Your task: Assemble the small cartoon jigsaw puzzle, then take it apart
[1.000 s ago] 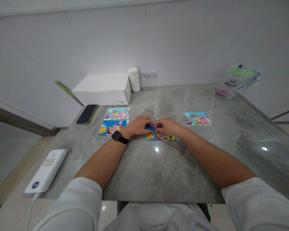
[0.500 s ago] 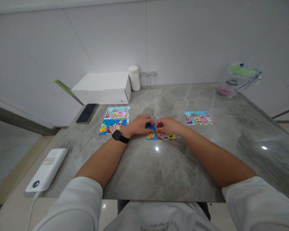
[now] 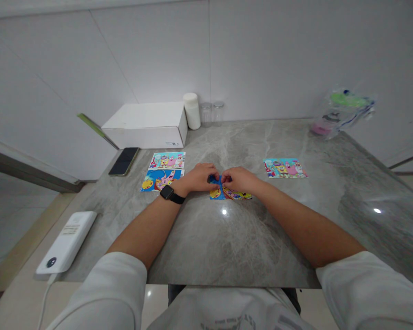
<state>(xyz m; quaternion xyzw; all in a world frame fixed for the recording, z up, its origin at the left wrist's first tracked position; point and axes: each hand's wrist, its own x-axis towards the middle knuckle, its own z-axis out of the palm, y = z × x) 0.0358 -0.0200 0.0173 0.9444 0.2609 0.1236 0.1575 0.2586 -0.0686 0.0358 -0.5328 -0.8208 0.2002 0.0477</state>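
Near the middle of the table lies a small blue and yellow cartoon puzzle, partly covered by my fingers. A seam runs between its left and right parts. My left hand, with a black watch on the wrist, pinches at the upper left part, thumb and fingertips curled in. My right hand has its fingertips pressed together on the piece right of the seam. The two hands nearly meet. Left of them is a blue cartoon card with a similar picture, just below a light cartoon card.
Another cartoon picture lies to the right. Behind stand a white box, a white bottle and two glasses. A phone and a corded white power bank are left. A clear plastic bag sits far right.
Almost nothing differs. The hands and the puzzle keep their places; the whole view has shifted very slightly.
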